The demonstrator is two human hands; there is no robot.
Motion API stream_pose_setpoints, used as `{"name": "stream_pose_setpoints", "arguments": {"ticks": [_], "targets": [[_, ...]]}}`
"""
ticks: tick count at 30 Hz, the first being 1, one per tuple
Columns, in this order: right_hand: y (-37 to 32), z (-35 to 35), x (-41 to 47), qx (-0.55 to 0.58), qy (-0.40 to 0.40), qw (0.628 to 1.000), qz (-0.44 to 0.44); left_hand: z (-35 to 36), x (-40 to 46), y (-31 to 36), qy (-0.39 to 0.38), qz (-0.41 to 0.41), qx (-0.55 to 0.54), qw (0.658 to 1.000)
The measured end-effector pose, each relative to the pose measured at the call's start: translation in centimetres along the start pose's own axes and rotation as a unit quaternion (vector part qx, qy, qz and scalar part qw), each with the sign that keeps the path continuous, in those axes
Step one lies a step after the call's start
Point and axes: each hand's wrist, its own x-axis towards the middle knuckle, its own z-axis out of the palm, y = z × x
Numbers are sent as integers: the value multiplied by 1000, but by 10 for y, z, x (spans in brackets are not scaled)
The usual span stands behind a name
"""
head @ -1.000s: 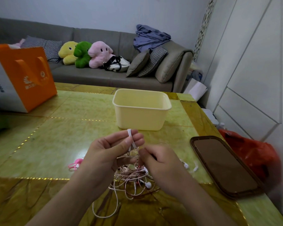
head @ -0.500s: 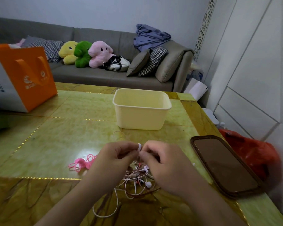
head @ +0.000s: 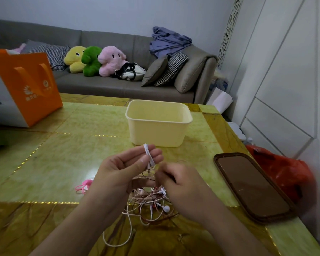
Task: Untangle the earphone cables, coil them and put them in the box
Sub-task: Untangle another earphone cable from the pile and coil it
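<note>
A tangle of white and pinkish earphone cables (head: 148, 202) lies on the green-yellow table (head: 67, 156) near its front. My left hand (head: 122, 169) is raised above the tangle, and a folded white cable loop (head: 148, 154) is pinched between its thumb and fingers. My right hand (head: 181, 183), slightly blurred, is just right of it with fingertips closed on cable strands under the loop. A pale yellow plastic box (head: 158, 122) stands open and looks empty just behind the hands. Pink earphones (head: 83, 186) lie to the left, partly hidden by my left wrist.
An orange and white paper bag (head: 24, 87) stands at the table's far left. A brown oblong tray (head: 251, 185) lies at the right edge, with a red plastic bag (head: 284, 170) beyond it. A grey sofa (head: 100, 84) with plush toys and cushions is behind.
My left hand has lifted again and holds the white cable loop upright above its fingers. The right hand has shifted slightly right and down, pulling at strands. The pink earphones are more covered.
</note>
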Motion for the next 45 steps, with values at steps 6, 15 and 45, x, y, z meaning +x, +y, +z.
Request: {"name": "stream_pose_setpoints", "arguments": {"ticks": [6, 15, 45], "targets": [[-6, -2, -4, -26, 4, 999, -23, -8, 2, -11, -12, 34, 317, 948], [0, -16, 0, 59, 103, 993, 4, 1, -6, -3, -92, -71, 75, 990], [9, -37, 1, -3, 163, 987, 3, -12, 5, -9, -8, -12, 200, 980]]}}
